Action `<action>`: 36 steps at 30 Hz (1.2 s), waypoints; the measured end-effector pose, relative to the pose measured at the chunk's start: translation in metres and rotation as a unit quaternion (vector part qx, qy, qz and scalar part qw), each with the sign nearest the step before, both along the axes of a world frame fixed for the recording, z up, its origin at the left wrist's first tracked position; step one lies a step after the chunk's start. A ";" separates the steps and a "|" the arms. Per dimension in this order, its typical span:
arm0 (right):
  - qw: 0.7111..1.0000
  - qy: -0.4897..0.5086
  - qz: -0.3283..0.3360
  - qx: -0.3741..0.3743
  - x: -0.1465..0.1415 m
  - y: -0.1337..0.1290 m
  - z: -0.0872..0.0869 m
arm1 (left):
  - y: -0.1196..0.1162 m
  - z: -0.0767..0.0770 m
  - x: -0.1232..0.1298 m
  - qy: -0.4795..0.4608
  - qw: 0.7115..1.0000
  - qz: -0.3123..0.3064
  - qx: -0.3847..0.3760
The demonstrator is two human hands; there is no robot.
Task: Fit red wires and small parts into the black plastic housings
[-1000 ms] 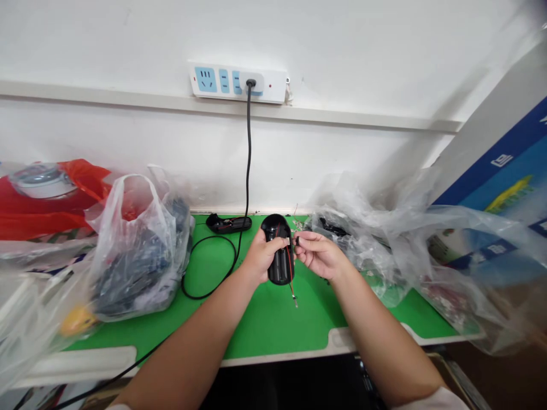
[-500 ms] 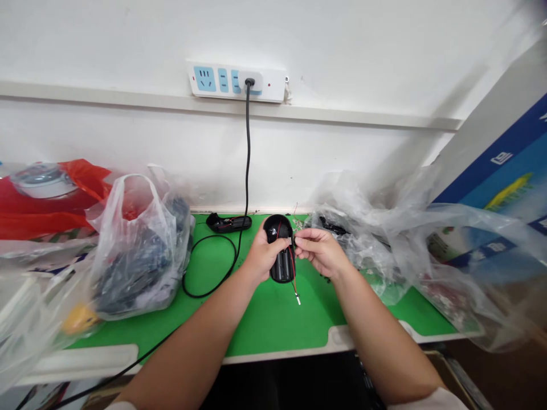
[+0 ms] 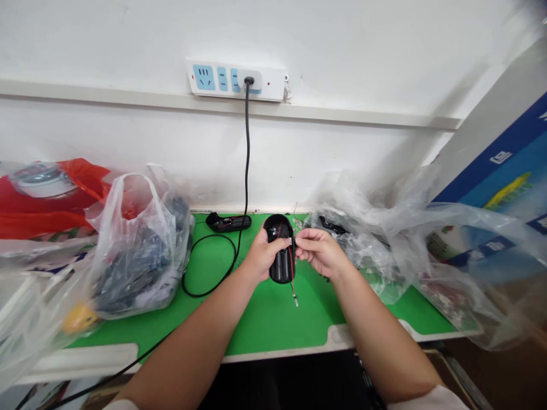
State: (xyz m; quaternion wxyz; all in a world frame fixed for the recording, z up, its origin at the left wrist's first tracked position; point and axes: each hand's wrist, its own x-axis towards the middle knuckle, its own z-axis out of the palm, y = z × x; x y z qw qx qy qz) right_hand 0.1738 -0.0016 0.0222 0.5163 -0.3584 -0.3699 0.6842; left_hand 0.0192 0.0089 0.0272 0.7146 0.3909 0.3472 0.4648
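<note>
My left hand (image 3: 264, 253) grips a glossy black plastic housing (image 3: 281, 267), rounded at the top, with its thumb across the front. Thin red and black wires (image 3: 292, 267) run down the housing's right side to a small pale metal tab (image 3: 296, 302) hanging below it. At the housing's right edge, my right hand (image 3: 318, 247) is closed in a pinch. A small dark piece shows at its fingertips, too small to name. Another small silvery bit (image 3: 290, 241) shows by the left thumb.
A similar black housing (image 3: 228, 222) with wires lies at the back of the green table (image 3: 273, 336). A black cable (image 3: 247, 154) drops from the power strip (image 3: 237, 82) and loops on the left. Plastic bags (image 3: 137, 256) crowd the left; clear plastic (image 3: 384, 239) covers the right.
The wire end with the metal tab has swung slightly left and down. Both hands keep nearly the same place and hold on the housing.
</note>
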 end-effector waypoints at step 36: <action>0.925 -0.310 -0.056 0.215 -0.012 -0.006 -0.002 | 0.013 -0.016 -0.002 0.066 0.987 0.071 0.128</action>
